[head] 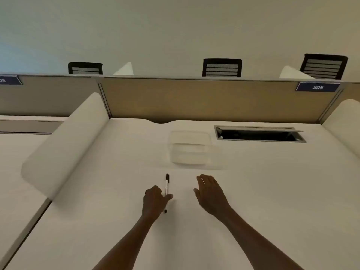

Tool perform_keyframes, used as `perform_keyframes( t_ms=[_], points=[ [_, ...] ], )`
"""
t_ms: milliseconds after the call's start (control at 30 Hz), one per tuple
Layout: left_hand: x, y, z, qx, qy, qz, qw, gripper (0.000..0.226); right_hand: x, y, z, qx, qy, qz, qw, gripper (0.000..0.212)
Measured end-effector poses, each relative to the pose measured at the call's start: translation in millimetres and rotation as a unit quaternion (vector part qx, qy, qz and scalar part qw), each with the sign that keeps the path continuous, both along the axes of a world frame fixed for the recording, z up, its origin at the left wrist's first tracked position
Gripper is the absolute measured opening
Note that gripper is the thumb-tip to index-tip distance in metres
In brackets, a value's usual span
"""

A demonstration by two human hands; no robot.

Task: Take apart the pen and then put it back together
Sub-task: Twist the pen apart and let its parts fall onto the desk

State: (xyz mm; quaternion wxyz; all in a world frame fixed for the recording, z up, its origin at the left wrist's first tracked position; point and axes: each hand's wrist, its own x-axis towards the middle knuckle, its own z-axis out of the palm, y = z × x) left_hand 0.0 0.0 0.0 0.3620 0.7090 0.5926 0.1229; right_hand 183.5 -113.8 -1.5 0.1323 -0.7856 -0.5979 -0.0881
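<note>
So your left hand [154, 199] has the pen [166, 191] pinched around mid-barrel, low in the center of the frame, cap end pointing away from you over the desk [272, 191]. Your right hand [211, 193] hovers just beside it, fingers loose, holding nothing. The pen looks light, stiff and probably a bit slick, so I'd hold the barrel firm and pull the cap straight off with your right.
</note>
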Motion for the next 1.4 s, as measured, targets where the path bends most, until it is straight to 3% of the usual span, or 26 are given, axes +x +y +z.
perform_keyframes(
  t_ms=[300, 400, 467, 533, 600, 700, 867, 1067, 1167, 1267, 1400],
  points=[
    [12.7, 5.4, 0.4, -0.021, 0.034, -0.018, 0.999, 0.021, -10.5, 6.6, -2.6, -0.032, 0.056, 0.038, 0.997, 0.024],
    [15.1, 7.7, -4.1, -0.035, -0.016, -0.019, 0.999, 0.025, -22.3, 14.8, 7.7, -0.078, 0.129, 0.03, 0.988, 0.027],
    [14.0, 8.4, -3.1, -0.066, -0.105, 0.017, 0.992, 0.019, -29.0, 19.6, 16.5, -0.125, 0.2, 0.015, 0.972, 0.031],
    [13.7, 9.5, 1.9, -0.101, -0.199, 0.049, 0.974, 0.015, -35.3, 23.4, 24.3, -0.152, 0.326, 0.007, 0.933, 0.034],
    [14.0, 10.8, 11.6, -0.117, -0.261, 0.059, 0.956, 0.017, -41.4, 27.1, 32.6, -0.154, 0.472, -0.007, 0.868, 0.032],
    [14.2, 12.0, 29.6, -0.146, -0.336, 0.065, 0.928, 0.018, -46.6, 30.7, 45.7, -0.128, 0.586, -0.01, 0.8, 0.03],
    [14.6, 13.2, 52.9, -0.208, -0.434, 0.068, 0.874, 0.019, -41.1, 34.0, 65.0, -0.115, 0.694, -0.004, 0.711, 0.032],
    [16.0, 12.6, 70.8, -0.262, -0.467, 0.036, 0.844, 0.02, -37.8, 34.7, 75.4, -0.109, 0.794, 0.001, 0.598, 0.03],
    [17.7, 13.1, 80.5, -0.306, -0.498, 0.037, 0.81, 0.024, -37.8, 34.4, 83.0, -0.111, 0.822, 0.006, 0.558, 0.03],
    [18.2, 14.5, 87.7, -0.365, -0.532, 0.047, 0.762, 0.027, -36.3, 33.6, 92.3, -0.129, 0.861, 0.026, 0.49, 0.033],
    [17.4, 21.2, 89.7, -0.367, -0.552, 0.028, 0.749, 0.023, -38.3, 32.9, 100.3, -0.129, 0.887, 0.002, 0.443, 0.03]
  ],
)
